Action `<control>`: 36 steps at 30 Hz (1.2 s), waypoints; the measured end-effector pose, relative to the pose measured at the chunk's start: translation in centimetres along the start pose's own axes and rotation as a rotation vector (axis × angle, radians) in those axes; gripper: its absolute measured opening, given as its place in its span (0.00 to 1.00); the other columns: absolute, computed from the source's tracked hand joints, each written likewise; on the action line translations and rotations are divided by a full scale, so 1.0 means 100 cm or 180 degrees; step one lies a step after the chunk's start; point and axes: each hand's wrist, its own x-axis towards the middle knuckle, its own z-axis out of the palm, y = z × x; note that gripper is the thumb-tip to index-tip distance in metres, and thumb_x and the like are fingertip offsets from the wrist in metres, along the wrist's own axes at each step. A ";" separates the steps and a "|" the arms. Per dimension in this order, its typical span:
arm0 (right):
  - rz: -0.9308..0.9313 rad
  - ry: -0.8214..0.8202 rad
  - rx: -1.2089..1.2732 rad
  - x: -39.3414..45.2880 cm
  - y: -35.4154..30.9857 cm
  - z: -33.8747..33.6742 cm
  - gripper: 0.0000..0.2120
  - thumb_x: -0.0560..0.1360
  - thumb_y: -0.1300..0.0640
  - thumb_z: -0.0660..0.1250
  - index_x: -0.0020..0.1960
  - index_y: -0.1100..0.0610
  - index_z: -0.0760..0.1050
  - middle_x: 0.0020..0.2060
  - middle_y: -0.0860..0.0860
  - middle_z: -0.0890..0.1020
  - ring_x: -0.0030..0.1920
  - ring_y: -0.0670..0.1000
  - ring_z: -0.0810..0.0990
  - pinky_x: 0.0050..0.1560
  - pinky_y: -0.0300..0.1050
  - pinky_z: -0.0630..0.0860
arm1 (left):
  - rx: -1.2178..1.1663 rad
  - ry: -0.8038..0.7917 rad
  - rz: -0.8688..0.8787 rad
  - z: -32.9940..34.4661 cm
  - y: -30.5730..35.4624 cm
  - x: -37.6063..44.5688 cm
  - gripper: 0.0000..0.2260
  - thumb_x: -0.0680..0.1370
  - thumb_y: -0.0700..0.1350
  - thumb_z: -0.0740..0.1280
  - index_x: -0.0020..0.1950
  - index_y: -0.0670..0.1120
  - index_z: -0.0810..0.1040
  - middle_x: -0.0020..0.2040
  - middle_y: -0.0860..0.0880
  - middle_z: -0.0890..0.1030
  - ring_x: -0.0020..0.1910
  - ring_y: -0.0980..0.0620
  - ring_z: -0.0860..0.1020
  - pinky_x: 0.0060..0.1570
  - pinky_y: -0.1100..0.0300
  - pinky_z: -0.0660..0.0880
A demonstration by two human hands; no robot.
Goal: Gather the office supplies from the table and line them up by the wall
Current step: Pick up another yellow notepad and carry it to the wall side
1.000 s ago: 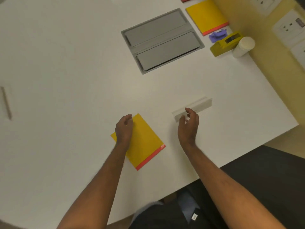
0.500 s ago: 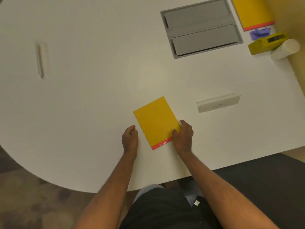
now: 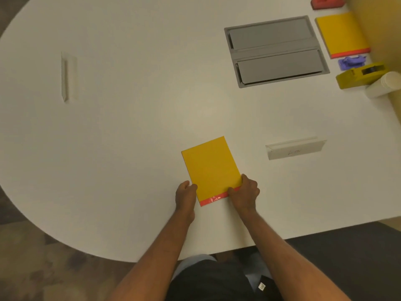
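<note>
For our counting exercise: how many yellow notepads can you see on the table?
2: one notepad near the table edge, held by both hands; another notepad by the wall. None seems hidden.

- A large white table [image 3: 130, 148] with a rounded edge fills most of the view; its curved rim sweeps from nine o'clock down to six o'clock.
- A grey hatch [image 3: 276, 51] with two flat lids is set flush in the tabletop at about one o'clock.
- A narrow slot [image 3: 65, 77] is cut in the tabletop at ten o'clock, and a second slot [image 3: 296, 148] lies at three o'clock.
- A yellow wall [image 3: 377, 22] stands along the table's edge at two o'clock.
- The floor [image 3: 39, 268] at seven o'clock looks brown and mottled; at four o'clock a dark floor area [image 3: 347, 253] shows.
- Soft, even light falls on the tabletop, with a faint bright patch near the centre.
</note>
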 end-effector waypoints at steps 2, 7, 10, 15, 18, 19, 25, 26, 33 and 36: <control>0.0138 0.0000 0.0181 0.005 -0.001 -0.004 0.27 0.74 0.55 0.69 0.72 0.59 0.70 0.64 0.60 0.74 0.66 0.64 0.70 0.64 0.56 0.68 | -0.0196 -0.0017 -0.0112 0.000 0.002 0.001 0.24 0.83 0.43 0.63 0.78 0.45 0.64 0.73 0.43 0.71 0.68 0.43 0.73 0.64 0.49 0.74; 0.0361 -0.0159 0.1106 0.009 0.003 -0.016 0.23 0.74 0.64 0.65 0.70 0.58 0.76 0.62 0.61 0.77 0.58 0.60 0.78 0.59 0.56 0.78 | -0.0450 -0.0272 -0.0231 -0.004 0.005 0.000 0.23 0.83 0.43 0.64 0.77 0.45 0.64 0.70 0.42 0.74 0.64 0.43 0.76 0.63 0.49 0.76; 0.0295 -0.0173 0.1469 0.006 0.006 -0.025 0.25 0.72 0.73 0.59 0.65 0.59 0.79 0.53 0.56 0.83 0.49 0.54 0.79 0.46 0.49 0.78 | -0.0393 -0.0419 -0.0222 -0.006 0.010 -0.005 0.20 0.83 0.43 0.64 0.75 0.45 0.68 0.68 0.42 0.76 0.62 0.43 0.78 0.59 0.50 0.78; 0.0340 -0.0360 0.1681 0.002 0.007 -0.042 0.25 0.74 0.72 0.57 0.63 0.51 0.77 0.52 0.52 0.81 0.57 0.58 0.81 0.59 0.61 0.81 | -0.0487 -0.0442 -0.0306 -0.007 0.020 -0.010 0.15 0.83 0.41 0.63 0.69 0.42 0.74 0.56 0.41 0.81 0.49 0.46 0.80 0.47 0.54 0.78; 0.0263 -0.0409 0.1863 -0.003 0.008 -0.056 0.23 0.76 0.71 0.59 0.61 0.48 0.77 0.56 0.55 0.83 0.58 0.58 0.82 0.59 0.62 0.81 | -0.0575 -0.0371 -0.0244 -0.004 0.027 -0.012 0.13 0.81 0.39 0.64 0.66 0.41 0.76 0.47 0.45 0.79 0.41 0.49 0.78 0.42 0.57 0.78; 0.0234 -0.0410 0.1930 -0.005 0.006 -0.061 0.22 0.77 0.71 0.60 0.61 0.49 0.77 0.56 0.56 0.83 0.58 0.58 0.82 0.59 0.62 0.82 | -0.0596 -0.0381 -0.0205 -0.001 0.032 -0.014 0.13 0.81 0.38 0.64 0.65 0.40 0.77 0.48 0.44 0.80 0.40 0.49 0.78 0.39 0.59 0.78; 0.0179 -0.0331 0.2295 -0.004 -0.010 -0.108 0.23 0.77 0.73 0.61 0.66 0.55 0.76 0.52 0.59 0.84 0.49 0.54 0.84 0.48 0.46 0.85 | -0.0841 -0.0739 0.0078 0.035 0.065 -0.014 0.10 0.80 0.34 0.62 0.60 0.40 0.75 0.52 0.40 0.81 0.42 0.46 0.80 0.45 0.52 0.78; 0.0180 -0.0293 0.2330 -0.001 -0.012 -0.119 0.23 0.77 0.74 0.61 0.67 0.55 0.76 0.51 0.57 0.85 0.48 0.52 0.84 0.44 0.43 0.85 | -0.0822 -0.0821 0.0135 0.042 0.073 -0.012 0.08 0.80 0.34 0.62 0.58 0.40 0.75 0.51 0.41 0.81 0.42 0.46 0.81 0.46 0.51 0.79; 0.0109 -0.0020 0.2456 0.042 -0.023 -0.204 0.26 0.76 0.74 0.60 0.68 0.54 0.75 0.54 0.53 0.84 0.53 0.53 0.84 0.48 0.43 0.84 | -0.0495 -0.1311 0.0555 0.117 0.150 -0.011 0.14 0.81 0.39 0.64 0.67 0.47 0.77 0.53 0.44 0.85 0.48 0.45 0.84 0.48 0.50 0.82; 0.0056 0.0089 0.2526 0.066 -0.026 -0.243 0.25 0.78 0.73 0.60 0.69 0.54 0.75 0.58 0.55 0.84 0.55 0.53 0.84 0.51 0.45 0.83 | -0.0391 -0.1469 0.0727 0.155 0.187 -0.014 0.15 0.82 0.40 0.63 0.68 0.48 0.76 0.54 0.45 0.86 0.50 0.44 0.85 0.45 0.51 0.82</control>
